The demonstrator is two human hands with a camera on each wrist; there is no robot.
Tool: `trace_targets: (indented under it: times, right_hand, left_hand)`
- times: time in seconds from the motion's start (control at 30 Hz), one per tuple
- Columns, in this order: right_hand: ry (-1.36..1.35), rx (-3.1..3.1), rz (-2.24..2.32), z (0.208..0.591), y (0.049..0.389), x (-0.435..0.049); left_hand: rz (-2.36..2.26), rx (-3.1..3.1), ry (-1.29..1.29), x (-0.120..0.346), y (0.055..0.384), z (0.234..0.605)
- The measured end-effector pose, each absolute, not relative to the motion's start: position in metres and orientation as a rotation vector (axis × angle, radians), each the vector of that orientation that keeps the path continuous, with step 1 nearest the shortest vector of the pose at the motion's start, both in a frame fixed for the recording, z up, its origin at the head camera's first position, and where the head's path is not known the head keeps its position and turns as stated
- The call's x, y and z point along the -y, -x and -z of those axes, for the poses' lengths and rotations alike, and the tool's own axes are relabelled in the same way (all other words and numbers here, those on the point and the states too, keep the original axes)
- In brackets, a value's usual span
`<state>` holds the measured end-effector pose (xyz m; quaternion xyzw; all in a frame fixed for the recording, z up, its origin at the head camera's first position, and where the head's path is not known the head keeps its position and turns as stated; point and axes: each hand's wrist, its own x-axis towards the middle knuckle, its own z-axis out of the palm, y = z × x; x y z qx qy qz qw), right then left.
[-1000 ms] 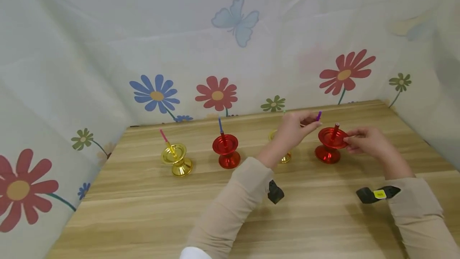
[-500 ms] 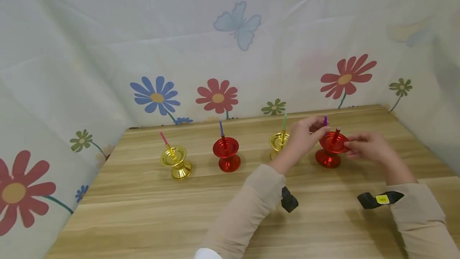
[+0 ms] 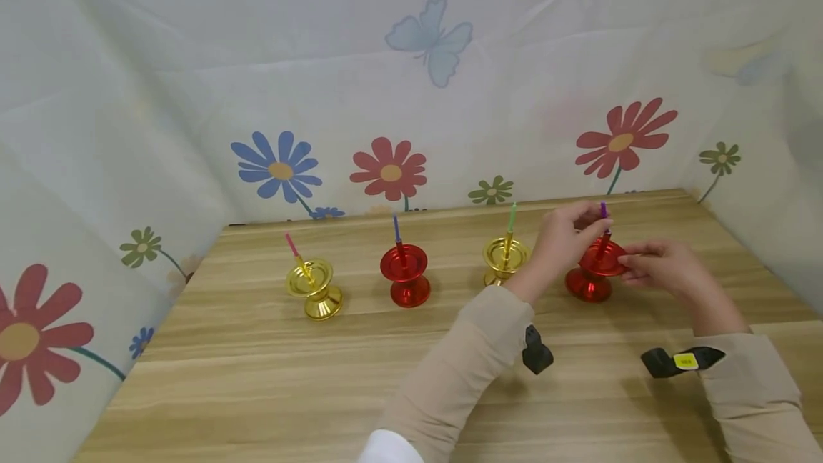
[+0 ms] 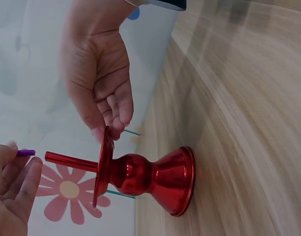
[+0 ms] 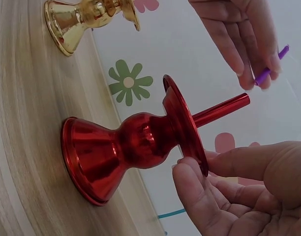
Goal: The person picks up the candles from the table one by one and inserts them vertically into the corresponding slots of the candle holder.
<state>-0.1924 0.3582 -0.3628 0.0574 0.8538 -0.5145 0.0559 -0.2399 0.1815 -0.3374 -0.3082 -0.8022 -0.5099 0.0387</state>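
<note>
My left hand pinches a thin purple candle between thumb and fingers. Its lower end is just above the upright tube of a red metal candlestick, with a small gap between them in both wrist views. My right hand pinches the rim of that candlestick's dish from the right, thumb on top and fingers beneath. The candlestick stands upright on the wooden table. In the head view my left hand covers part of the dish's left side.
To the left, in a row, stand a gold candlestick with a green candle, a red one with a blue candle, and a gold one with a tilted pink candle. A flower-printed cloth hangs behind.
My left hand has moved right with the purple candle, from near the gold candlestick to above the red tube, turning the candle more upright. My right hand has kept its grip on the dish.
</note>
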Motion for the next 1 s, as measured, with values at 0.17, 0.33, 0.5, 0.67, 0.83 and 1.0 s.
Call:
trace_targets:
  times: [0.17,0.33,0.5,0.67,0.83,1.0]
  right_hand:
    - [-0.173,-2.589,1.562,0.363,0.192,-0.358]
    - [-0.161,-2.568,1.596,0.362,0.192,-0.357]
    - [-0.177,-2.569,1.597,0.362,0.192,-0.358]
    - [-0.166,-2.565,1.600,0.362,0.192,-0.357]
    - [-0.157,-2.574,1.601,0.362,0.192,-0.356]
    - [-0.149,-2.572,1.602,0.362,0.192,-0.358]
  left_hand:
    - [1.521,2.457,0.962,-0.188,0.241,0.336]
    - [1.466,2.465,0.950,-0.191,0.242,0.337]
    - [1.437,2.489,0.937,-0.193,0.243,0.337]
    - [1.311,2.526,0.979,-0.192,0.245,0.335]
    - [1.060,2.559,1.013,-0.192,0.243,0.329]
    - [0.876,2.596,0.992,-0.193,0.236,0.324]
